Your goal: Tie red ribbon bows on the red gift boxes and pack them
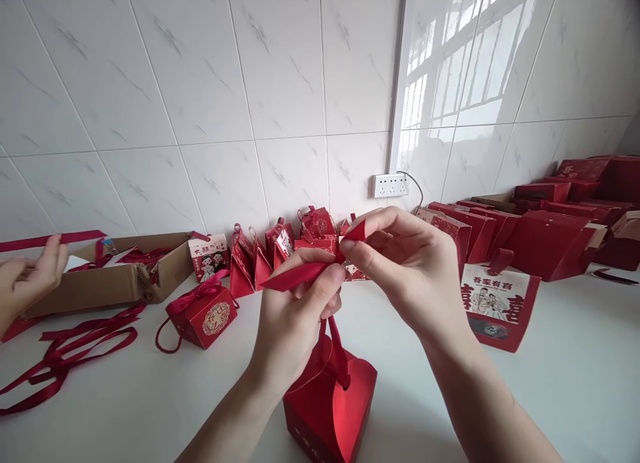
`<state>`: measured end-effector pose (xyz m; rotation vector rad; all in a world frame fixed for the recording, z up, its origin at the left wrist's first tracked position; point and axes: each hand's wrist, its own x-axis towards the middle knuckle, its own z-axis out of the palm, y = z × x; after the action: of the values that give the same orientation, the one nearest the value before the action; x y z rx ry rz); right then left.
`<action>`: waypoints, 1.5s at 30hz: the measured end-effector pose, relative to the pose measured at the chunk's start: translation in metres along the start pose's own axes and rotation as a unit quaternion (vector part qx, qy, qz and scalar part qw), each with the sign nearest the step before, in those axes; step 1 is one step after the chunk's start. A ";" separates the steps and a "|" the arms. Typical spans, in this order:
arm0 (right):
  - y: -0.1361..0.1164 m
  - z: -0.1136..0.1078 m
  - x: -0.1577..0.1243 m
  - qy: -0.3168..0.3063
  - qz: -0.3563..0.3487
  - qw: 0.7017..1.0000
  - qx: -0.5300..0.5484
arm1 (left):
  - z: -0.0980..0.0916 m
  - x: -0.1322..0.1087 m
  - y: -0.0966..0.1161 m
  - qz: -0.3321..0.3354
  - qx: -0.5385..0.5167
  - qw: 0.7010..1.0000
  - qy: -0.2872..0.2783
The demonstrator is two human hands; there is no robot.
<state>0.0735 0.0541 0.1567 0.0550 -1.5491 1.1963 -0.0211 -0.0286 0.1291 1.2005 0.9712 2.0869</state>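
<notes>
Pinching a red ribbon between thumb and fingers, the left hand is closed just above a red box. The right hand is pinched small too, with a short end of the same ribbon between its thumb and finger. The two hands are very close, and their fingers hide the middle of the ribbon. There may be a knot in there, but it is hard to see. Ribbon strips run down from the left hand to the top of the box, and one goes into a little hole. The box stands on the white table under the hands, and its bottom is cut off by the edge of the view. The writing low on its side is too dim to read. Another person's hand is cut off at the left, near a brown cardboard box. A small box with a bow sits in front of little red bags. At the right, the arm is in front of part of a white-fronted bag
</notes>
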 end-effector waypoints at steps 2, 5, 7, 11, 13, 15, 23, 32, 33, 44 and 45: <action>0.001 0.000 0.001 0.004 -0.002 1.000 0.001 | 0.000 0.001 0.000 0.002 0.007 1.000 0.010; 0.001 0.001 0.001 0.014 -0.005 1.000 0.000 | -0.001 0.002 0.002 -0.001 0.029 0.999 0.019; 0.002 0.001 0.001 0.020 -0.007 1.000 -0.005 | -0.002 0.002 0.003 -0.002 0.043 0.999 0.024; 0.002 0.000 0.001 0.036 -0.008 0.999 -0.008 | -0.006 0.003 0.003 0.008 0.070 0.997 0.009; 0.002 -0.002 0.001 0.036 -0.003 0.999 -0.005 | -0.010 0.005 0.003 0.015 0.084 0.996 -0.006; 0.002 -0.004 0.002 0.031 0.004 1.000 -0.003 | -0.015 0.008 0.004 0.019 0.101 0.995 -0.017; -0.003 -0.008 0.002 0.008 0.009 1.000 -0.008 | -0.032 0.011 0.015 0.006 0.223 0.974 -0.028; -0.009 -0.001 -0.010 0.041 -0.008 0.995 -0.091 | -0.034 0.008 0.022 -0.010 0.244 0.969 0.022; -0.009 -0.001 -0.012 0.052 -0.008 0.994 -0.098 | -0.035 0.006 0.023 -0.014 0.233 0.972 0.038; -0.013 -0.042 -0.076 0.207 0.053 0.963 -0.163 | -0.075 -0.015 0.010 -0.106 0.100 0.977 0.158; -0.014 -0.046 -0.084 0.217 0.062 0.960 -0.166 | -0.080 -0.015 0.007 -0.113 0.100 0.974 0.171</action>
<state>0.1467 0.0341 0.0959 -0.5024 -1.3510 0.9485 -0.0856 -0.0695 0.0997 0.7841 1.4335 2.0849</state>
